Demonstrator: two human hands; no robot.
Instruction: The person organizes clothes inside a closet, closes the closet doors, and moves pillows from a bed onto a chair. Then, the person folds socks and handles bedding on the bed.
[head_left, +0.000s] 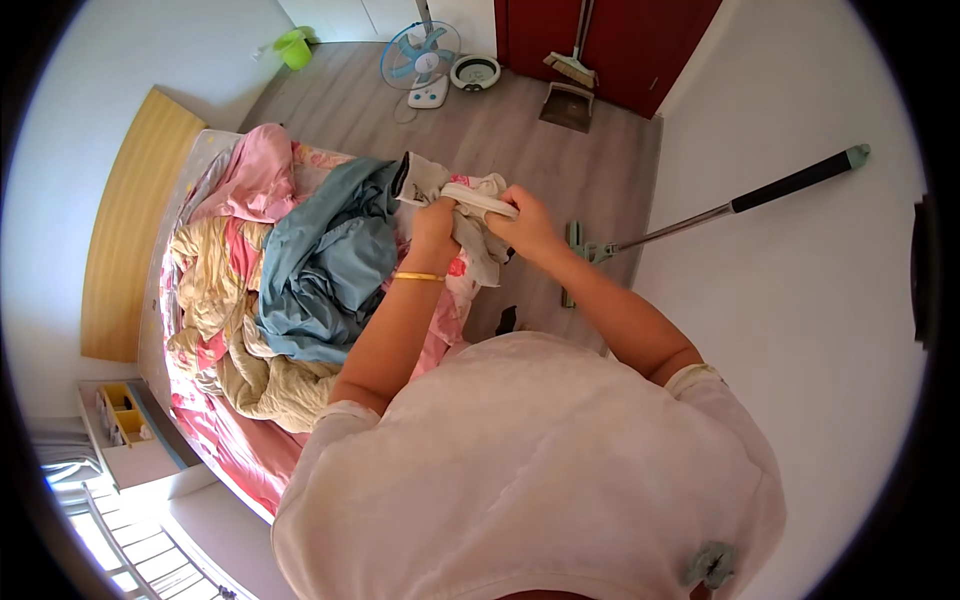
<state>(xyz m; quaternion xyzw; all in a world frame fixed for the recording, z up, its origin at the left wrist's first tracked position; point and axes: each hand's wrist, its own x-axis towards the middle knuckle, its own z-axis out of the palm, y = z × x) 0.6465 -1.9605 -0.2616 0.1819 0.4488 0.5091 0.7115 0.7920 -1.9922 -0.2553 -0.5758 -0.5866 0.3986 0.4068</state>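
My left hand (434, 232) and my right hand (526, 226) are both closed on a cream-white garment (482, 250), held up in front of me near the foot of the bed. A pale, thick band of it, like a waistband, stretches between my two hands. Its cloth hangs below in loose folds, and a dark-edged part sticks out to the left of my left hand. Whether it is trousers or a shirt I cannot tell. Beyond my left wrist, a blue-grey cover (335, 255) lies rumpled on the bed.
On the bed are a crumpled beige quilt (285, 385) and pink bedding (255, 175). A mop (690, 222) leans against the right wall. A fan (426, 62), a round basin (475, 72), a broom (572, 68), a dustpan (567, 108) and a green bin (293, 49) stand farther back.
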